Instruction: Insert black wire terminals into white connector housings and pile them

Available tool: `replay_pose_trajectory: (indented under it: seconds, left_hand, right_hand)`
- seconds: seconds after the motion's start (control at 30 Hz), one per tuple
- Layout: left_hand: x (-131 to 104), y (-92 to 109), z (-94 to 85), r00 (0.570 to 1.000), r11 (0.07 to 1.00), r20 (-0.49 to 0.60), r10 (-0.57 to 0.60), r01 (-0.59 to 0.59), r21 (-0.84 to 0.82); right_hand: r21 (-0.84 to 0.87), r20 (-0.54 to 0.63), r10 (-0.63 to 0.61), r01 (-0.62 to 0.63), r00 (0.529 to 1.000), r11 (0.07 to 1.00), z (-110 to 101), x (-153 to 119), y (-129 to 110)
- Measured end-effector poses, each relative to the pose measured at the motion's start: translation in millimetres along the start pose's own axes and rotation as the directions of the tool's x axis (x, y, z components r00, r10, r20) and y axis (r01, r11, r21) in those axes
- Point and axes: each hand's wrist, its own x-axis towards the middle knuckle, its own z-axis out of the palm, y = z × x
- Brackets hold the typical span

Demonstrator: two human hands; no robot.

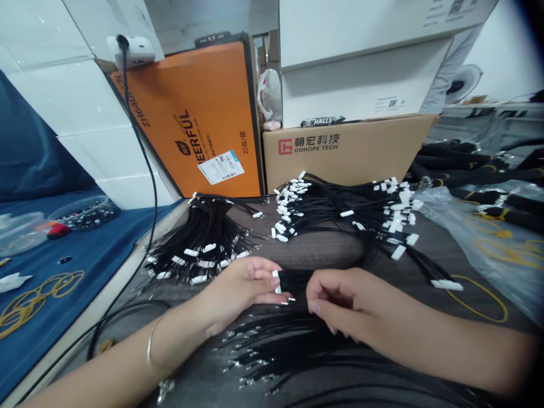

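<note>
My left hand [250, 280] pinches a small white connector [276, 281] between thumb and fingers, with black wires running from it toward the right. My right hand [340, 300] is closed with curled fingers over the black wires; what its fingertips hold is hidden. Below both hands lies a spread of loose black wires [284, 345] with bare metal tips pointing left. Behind my left hand is a fanned bundle of black wires [212, 221] with white connectors. Beyond my right hand rests another pile of black wires [327, 198] with white connectors at both ends.
An orange box [204, 113] and a brown carton [352, 150] stand at the back, with white boxes [361, 79] stacked above the carton. A black power cable [148, 164] hangs at the left. Yellow bands [38, 294] lie on blue cloth; plastic-wrapped cables [501, 209] lie right.
</note>
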Motion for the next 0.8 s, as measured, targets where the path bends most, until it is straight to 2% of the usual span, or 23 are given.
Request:
replay_pose_trajectory:
  seconds: [0.07,0.13,0.3,0.5,0.8]
  left_hand:
    - [-7.9,-6.9,2.5,1.0,0.999,-0.021,0.004,-0.005,-0.05]
    - [-13.4,-14.7,4.2,0.999,0.996,-0.034,-0.011,0.008,-0.09]
    - [-15.4,-26.2,2.9,0.998,0.995,-0.007,-0.067,0.067,-0.076]
    - [-13.1,-25.2,0.1,0.997,0.996,0.009,-0.075,0.075,-0.054]
    - [-13.5,-27.0,-1.8,0.997,0.997,0.005,-0.08,0.08,-0.022]
  right_hand:
    - [-0.173,-0.085,-0.032,0.016,0.996,0.985,-3.5,1.8,-0.8]
    - [-0.235,-0.096,-0.024,0.001,0.995,0.972,-4.2,5.8,0.1]
    - [-0.242,-0.111,0.033,-0.059,0.993,0.968,3.4,16.1,12.0]
    - [-0.268,-0.158,-0.045,0.001,0.986,0.963,12.2,18.4,30.7]
    - [-0.351,-0.181,-0.121,0.051,0.976,0.935,12.7,15.8,25.9]
